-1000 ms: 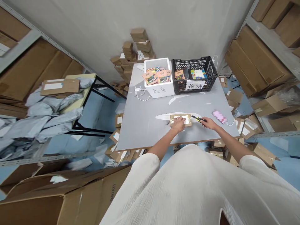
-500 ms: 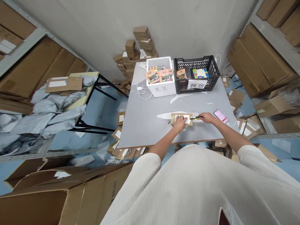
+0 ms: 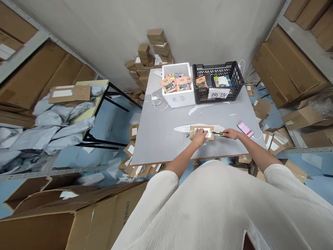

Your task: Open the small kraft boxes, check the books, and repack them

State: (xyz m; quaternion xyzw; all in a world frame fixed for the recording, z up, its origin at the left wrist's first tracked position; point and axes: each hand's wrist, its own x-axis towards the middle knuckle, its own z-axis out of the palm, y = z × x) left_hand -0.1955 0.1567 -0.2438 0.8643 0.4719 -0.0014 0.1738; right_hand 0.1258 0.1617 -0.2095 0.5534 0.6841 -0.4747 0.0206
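Observation:
A small brown cardboard box (image 3: 191,133) with a white label lies near the front edge of the grey table (image 3: 161,139). My left hand (image 3: 199,136) rests on top of the box, pressing it, its fingers over the label. In my right hand (image 3: 230,133) is a black and yellow cutter (image 3: 220,134), closed in the fingers. The cutter's tip is at the right end of the box. A pink-screened phone (image 3: 245,129) lies right of my right hand.
At the table's back stand a white foam box (image 3: 180,100) and a black crate (image 3: 234,92), both holding booklets. A charger cable (image 3: 157,101) lies at the left. Cartons are on the floor; grey parcels (image 3: 75,125) cover a side table (image 3: 104,92).
My right hand has moved slightly right and down, and the cutter has changed its angle, with more of it showing. My left hand and the box have stayed in place.

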